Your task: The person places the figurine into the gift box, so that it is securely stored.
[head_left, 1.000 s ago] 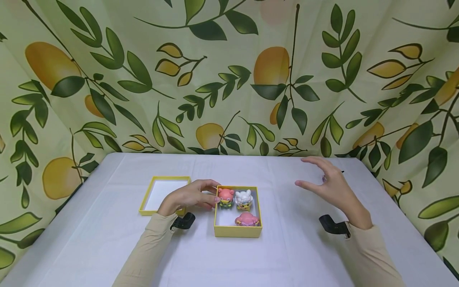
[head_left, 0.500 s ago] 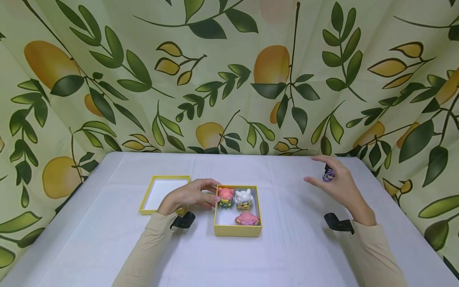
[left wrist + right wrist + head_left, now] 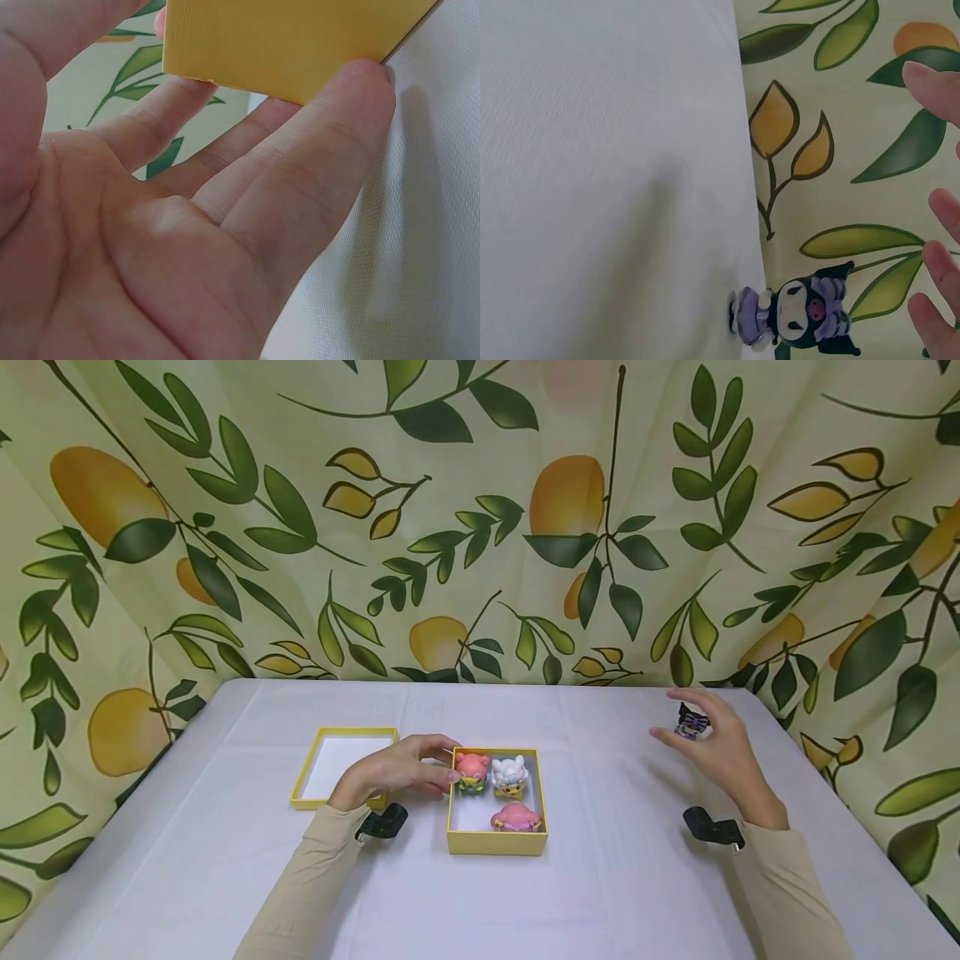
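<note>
My left hand [image 3: 405, 767] holds the yellow box [image 3: 497, 843] at its left side, thumb at the rim. In the left wrist view, my fingers [image 3: 300, 172] lie along the yellow wall and its edge. Inside the box sit a coral-pink figurine [image 3: 472, 772], a white figurine [image 3: 511, 777] and a pink figurine [image 3: 516, 817] lying low at the front right. My right hand [image 3: 720, 747] is spread around a small black-and-purple figurine [image 3: 691, 723] at the back right. The right wrist view shows this figurine [image 3: 795, 313] upright on the cloth, fingers apart from it.
A yellow-rimmed box lid [image 3: 303, 768] with a white inside lies left of the box, partly behind my left hand. White cloth [image 3: 600, 877] covers the table. A leaf-and-fruit curtain [image 3: 480, 552] hangs behind its back edge.
My right hand has moved right and slightly back, bringing the black-and-purple figurine into view between thumb and fingers. My left hand and the box have stayed in place.
</note>
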`<act>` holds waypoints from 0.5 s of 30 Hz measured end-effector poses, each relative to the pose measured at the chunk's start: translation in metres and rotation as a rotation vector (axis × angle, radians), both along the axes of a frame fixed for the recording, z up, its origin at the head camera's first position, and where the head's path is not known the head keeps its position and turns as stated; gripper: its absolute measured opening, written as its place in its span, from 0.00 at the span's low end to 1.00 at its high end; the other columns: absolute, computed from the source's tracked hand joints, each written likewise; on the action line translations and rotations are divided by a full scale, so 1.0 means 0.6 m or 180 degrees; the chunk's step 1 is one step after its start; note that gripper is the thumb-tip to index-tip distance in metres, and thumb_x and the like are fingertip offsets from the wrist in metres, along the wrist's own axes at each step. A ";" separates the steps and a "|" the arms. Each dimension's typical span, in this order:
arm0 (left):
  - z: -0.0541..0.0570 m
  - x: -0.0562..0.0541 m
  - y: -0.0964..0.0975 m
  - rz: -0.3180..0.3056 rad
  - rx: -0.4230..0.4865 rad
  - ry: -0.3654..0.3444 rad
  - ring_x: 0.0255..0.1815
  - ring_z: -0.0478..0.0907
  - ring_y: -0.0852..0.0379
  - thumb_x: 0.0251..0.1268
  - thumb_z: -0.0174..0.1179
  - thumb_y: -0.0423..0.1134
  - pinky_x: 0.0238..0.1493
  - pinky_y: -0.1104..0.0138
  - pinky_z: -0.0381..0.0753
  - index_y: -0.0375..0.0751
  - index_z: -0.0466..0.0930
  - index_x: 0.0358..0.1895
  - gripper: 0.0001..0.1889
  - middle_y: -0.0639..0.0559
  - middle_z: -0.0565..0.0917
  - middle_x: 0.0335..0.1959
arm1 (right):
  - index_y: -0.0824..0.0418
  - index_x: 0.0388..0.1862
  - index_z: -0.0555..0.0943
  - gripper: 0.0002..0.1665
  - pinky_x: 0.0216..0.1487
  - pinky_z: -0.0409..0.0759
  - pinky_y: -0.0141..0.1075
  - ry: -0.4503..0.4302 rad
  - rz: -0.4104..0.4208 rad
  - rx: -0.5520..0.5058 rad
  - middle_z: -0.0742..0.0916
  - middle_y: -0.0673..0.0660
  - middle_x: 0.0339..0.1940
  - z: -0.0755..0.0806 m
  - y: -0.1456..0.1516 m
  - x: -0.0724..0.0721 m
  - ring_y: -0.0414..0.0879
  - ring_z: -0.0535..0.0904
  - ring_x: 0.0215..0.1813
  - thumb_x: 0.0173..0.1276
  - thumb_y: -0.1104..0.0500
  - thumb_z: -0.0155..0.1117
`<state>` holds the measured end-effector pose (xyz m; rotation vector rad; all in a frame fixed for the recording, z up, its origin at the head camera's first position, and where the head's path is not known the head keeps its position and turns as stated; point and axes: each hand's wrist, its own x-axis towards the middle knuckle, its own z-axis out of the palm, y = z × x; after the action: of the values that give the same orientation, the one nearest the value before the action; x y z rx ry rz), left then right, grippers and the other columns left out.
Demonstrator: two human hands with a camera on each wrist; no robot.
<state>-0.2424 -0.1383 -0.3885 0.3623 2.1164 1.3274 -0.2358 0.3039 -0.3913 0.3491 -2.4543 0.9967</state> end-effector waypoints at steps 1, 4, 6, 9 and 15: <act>0.000 0.000 0.000 0.0010 -0.0002 -0.0006 0.43 0.84 0.53 0.66 0.65 0.40 0.53 0.61 0.86 0.36 0.68 0.68 0.30 0.37 0.75 0.62 | 0.67 0.62 0.76 0.37 0.68 0.57 0.73 0.0005 -0.0011 -0.0002 0.77 0.72 0.64 -0.001 0.002 -0.001 0.73 0.65 0.69 0.53 0.63 0.80; 0.000 0.001 0.000 0.0019 -0.0013 -0.0007 0.44 0.84 0.54 0.66 0.66 0.41 0.53 0.61 0.86 0.37 0.68 0.68 0.30 0.38 0.75 0.62 | 0.67 0.61 0.77 0.36 0.69 0.57 0.72 -0.0012 -0.0058 -0.0014 0.77 0.72 0.64 -0.007 0.009 -0.003 0.72 0.65 0.68 0.52 0.63 0.80; 0.001 0.002 0.000 0.0024 -0.0005 -0.0013 0.45 0.83 0.54 0.66 0.66 0.41 0.53 0.61 0.86 0.37 0.68 0.68 0.30 0.38 0.75 0.62 | 0.67 0.61 0.77 0.36 0.68 0.57 0.72 -0.0025 -0.0101 -0.0029 0.77 0.72 0.64 -0.011 0.015 -0.003 0.72 0.65 0.68 0.52 0.63 0.79; 0.001 0.002 0.000 0.0022 -0.0010 0.0000 0.45 0.84 0.53 0.66 0.66 0.41 0.53 0.61 0.86 0.37 0.68 0.68 0.30 0.37 0.75 0.63 | 0.68 0.61 0.77 0.36 0.69 0.56 0.71 -0.0056 -0.0171 -0.0038 0.77 0.73 0.64 -0.017 0.023 -0.004 0.73 0.65 0.68 0.53 0.63 0.79; -0.001 0.002 0.000 0.0000 0.0006 0.0008 0.43 0.84 0.53 0.66 0.65 0.40 0.53 0.61 0.86 0.36 0.68 0.68 0.30 0.37 0.75 0.62 | 0.68 0.64 0.74 0.37 0.67 0.54 0.75 -0.0289 -0.0284 -0.0058 0.72 0.74 0.68 -0.024 0.035 -0.004 0.75 0.61 0.70 0.57 0.60 0.78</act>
<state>-0.2414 -0.1385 -0.3889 0.3652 2.1174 1.3296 -0.2383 0.3251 -0.4058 0.1904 -2.5159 1.0172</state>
